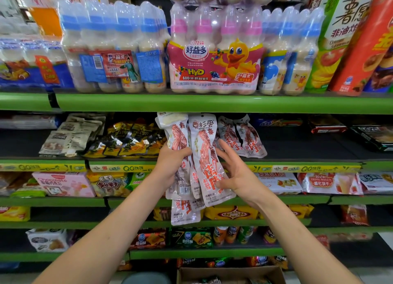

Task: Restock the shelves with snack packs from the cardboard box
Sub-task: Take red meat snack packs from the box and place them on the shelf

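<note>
The person is standing close to green-edged shelves [212, 104], both bare arms reaching forward. The left hand [170, 162] is gripping a bunch of long white snack packs [204, 158] printed with red meat strips, its fingers curled round the upper part of the bunch from the left. At least 3 packs are fanning out of that grip, and 1 is hanging lower than the rest. The right hand [238, 177] is touching the frontmost pack from the right, fingers spread and only lightly bent, the thumb lying against the pack's lower face. The bunch is being held up in front of the 2nd shelf from the top, where 2 matching packs [242, 137] are leaning just behind and to the right. Black-and-yellow packets [127, 141] are lying to the left on the same shelf. Shrink-wrapped bottles [214, 49] are crowding the top shelf. The cardboard box [231, 274] is sitting open at the bottom edge, below the hands.
</note>
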Motion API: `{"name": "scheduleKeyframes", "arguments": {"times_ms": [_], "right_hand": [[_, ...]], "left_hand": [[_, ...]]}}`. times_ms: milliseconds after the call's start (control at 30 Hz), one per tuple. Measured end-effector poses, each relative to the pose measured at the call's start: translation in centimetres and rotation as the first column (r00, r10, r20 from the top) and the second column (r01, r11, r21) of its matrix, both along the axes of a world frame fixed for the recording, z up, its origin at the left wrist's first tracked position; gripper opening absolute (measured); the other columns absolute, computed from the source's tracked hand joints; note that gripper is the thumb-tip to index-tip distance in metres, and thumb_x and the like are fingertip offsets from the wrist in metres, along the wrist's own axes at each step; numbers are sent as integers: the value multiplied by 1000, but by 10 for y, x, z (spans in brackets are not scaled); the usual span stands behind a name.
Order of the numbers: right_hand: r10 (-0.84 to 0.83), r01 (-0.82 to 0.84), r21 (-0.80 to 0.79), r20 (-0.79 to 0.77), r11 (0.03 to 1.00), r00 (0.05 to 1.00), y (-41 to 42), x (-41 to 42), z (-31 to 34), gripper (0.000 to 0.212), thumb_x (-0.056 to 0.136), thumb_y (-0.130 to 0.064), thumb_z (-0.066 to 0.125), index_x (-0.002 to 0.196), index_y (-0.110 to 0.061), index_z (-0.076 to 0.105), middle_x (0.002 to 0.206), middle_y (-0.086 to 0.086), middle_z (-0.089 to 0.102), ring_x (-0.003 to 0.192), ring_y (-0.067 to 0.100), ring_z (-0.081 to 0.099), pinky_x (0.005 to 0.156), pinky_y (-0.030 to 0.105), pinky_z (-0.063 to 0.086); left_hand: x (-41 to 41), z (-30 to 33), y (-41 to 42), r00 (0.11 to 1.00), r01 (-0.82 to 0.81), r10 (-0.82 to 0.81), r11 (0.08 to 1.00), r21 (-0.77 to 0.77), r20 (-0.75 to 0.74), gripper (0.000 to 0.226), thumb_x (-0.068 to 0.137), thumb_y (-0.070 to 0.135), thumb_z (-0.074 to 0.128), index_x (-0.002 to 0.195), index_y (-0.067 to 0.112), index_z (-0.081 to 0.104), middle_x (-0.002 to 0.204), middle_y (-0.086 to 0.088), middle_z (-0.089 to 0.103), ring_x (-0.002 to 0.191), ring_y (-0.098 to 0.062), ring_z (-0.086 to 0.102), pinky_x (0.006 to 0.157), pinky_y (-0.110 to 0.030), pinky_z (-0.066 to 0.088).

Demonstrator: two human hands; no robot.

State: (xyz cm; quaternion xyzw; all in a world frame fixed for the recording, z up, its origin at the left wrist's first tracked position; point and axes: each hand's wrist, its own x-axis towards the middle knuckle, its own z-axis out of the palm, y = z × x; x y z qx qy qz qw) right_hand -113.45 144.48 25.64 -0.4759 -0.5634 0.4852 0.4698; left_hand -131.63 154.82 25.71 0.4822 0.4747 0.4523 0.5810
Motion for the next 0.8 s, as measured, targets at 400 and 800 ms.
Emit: {"name": "scheduleKeyframes", "arguments": {"times_ms": [400,800], "right_hand": [[-158,161,-21,103,987,982,1,3,-6,76,79,13,71,124,-46,58,131,-7,60,100,18,65,78,38,61],[-318,321,83,506,943,802,11,-28,2,63,83,-30,77,133,-34,38,119,-6,64,86,13,65,69,36,58]], "left_hand": [[7,1,-1,1000,14,-14,1000,7,-26,31,84,7,74,112,19,69,100,7,78,91,-13,74,75,-27,55],[10,-1,4,998,-49,49,999,-2,-34,39,80,5,76,116,15,66,105,-1,76,95,-17,71,76,-31,56]]}}
